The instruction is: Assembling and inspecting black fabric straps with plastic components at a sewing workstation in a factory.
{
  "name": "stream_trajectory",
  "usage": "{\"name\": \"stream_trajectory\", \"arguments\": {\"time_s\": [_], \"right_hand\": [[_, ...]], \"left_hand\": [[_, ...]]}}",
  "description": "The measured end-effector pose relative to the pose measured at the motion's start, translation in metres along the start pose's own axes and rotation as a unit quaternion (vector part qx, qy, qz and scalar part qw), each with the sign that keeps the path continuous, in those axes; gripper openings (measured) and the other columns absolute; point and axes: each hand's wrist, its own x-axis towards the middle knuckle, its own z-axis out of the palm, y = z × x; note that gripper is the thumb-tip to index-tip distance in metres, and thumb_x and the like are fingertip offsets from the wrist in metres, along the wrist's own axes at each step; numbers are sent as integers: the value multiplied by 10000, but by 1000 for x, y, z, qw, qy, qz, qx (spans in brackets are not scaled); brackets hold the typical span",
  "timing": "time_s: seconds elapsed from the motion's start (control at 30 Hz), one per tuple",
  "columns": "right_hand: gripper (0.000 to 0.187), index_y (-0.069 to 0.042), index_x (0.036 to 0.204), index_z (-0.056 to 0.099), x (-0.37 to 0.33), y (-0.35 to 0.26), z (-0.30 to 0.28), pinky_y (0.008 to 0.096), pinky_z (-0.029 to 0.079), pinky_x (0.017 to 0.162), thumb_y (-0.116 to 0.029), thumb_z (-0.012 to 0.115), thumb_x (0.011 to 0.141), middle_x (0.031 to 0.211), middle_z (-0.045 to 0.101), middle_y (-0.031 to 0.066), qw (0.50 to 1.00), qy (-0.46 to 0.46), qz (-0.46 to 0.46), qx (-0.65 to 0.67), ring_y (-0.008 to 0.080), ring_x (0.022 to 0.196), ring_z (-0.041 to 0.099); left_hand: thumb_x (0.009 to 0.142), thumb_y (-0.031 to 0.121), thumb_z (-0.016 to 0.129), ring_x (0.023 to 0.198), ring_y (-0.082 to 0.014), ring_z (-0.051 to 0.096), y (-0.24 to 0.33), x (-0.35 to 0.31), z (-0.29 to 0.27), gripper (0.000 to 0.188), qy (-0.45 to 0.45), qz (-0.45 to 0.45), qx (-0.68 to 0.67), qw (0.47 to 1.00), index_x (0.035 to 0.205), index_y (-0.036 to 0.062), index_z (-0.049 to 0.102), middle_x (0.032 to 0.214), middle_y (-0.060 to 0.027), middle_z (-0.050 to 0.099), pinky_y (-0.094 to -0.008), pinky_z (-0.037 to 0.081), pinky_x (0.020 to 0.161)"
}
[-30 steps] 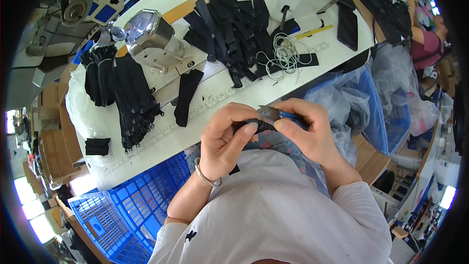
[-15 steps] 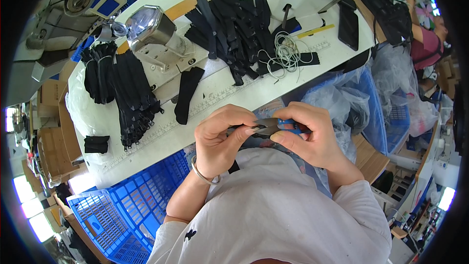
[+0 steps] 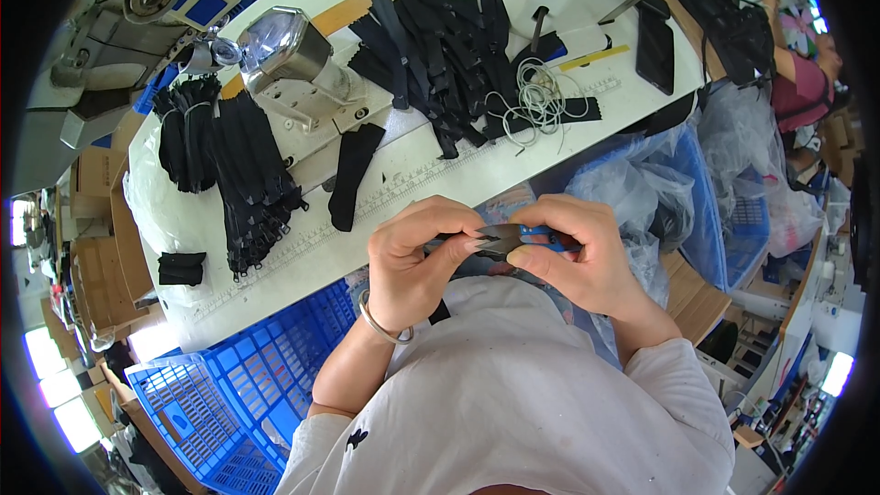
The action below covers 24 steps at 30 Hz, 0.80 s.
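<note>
Close above my lap, both hands meet in front of the table edge. My right hand [image 3: 577, 247] is closed round a pair of pliers [image 3: 500, 242] with blue handles and grey metal jaws, which point left. Between the thumb and fingers of my left hand [image 3: 420, 257] is the end of a black zipper, mostly hidden by the fingers. The jaws touch or nearly touch my left fingertips; whether they bite on the zipper I cannot tell. A dark strip [image 3: 440, 313] shows below my left wrist, perhaps part of the same piece.
Black zippers lie in a loose pile [image 3: 440, 46] and in bundles [image 3: 252, 183] on the white table [image 3: 431, 170]. Nearby are a metal machine [image 3: 293, 55], coiled cord [image 3: 541, 101] and a phone [image 3: 654, 50]. Blue crates [image 3: 266, 367] flank me; another person [image 3: 807, 92] is far right.
The pliers have turned slightly and their jaws sit closer together at my left fingertips. My hands have barely shifted, and the table things stay put.
</note>
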Motion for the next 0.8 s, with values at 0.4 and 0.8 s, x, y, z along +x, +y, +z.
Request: {"name": "stream_trajectory", "arguments": {"time_s": [0.4,0.8], "right_hand": [[232,14,965,655,26,50,-34,253,452,657,-196,655,865,788,633,36,983,172,65,-20,86,722,532],[398,-73,1169,591,61,93,-59,411,391,906,-220,663,806,1096,607,74,823,246,-53,-510,278,1038,535]], "left_hand": [[767,-87,647,749,-143,572,4,1,3,104,-49,-122,54,990,852,-30,664,844,-77,635,-245,456,682],[755,64,654,698,-180,557,5,-8,-5,105,-63,110,388,913,856,70,623,766,-8,630,-306,435,691]]}}
